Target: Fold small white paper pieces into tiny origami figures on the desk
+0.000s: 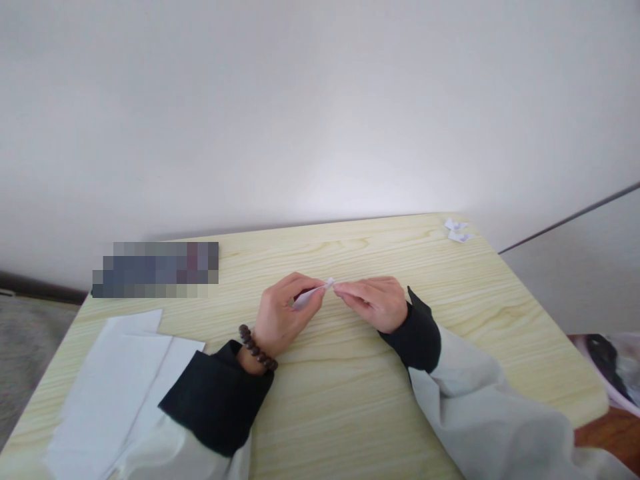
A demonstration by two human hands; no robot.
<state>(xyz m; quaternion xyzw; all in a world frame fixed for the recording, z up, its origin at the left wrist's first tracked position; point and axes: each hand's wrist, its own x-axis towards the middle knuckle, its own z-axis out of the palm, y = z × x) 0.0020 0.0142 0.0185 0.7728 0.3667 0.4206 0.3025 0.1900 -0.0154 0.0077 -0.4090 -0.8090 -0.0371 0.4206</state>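
Observation:
A small folded piece of white paper is held just above the light wooden table, at its middle. My left hand, with a dark bead bracelet at the wrist, is closed around the paper's left part. My right hand pinches the paper's right tip with thumb and fingers pressed together. Both forearms rest on the table in dark cuffs and pale sleeves.
Several loose white sheets lie at the table's near left. Two small folded white paper pieces sit at the far right corner. A blurred dark object lies at the far left edge. A pale wall rises behind the table.

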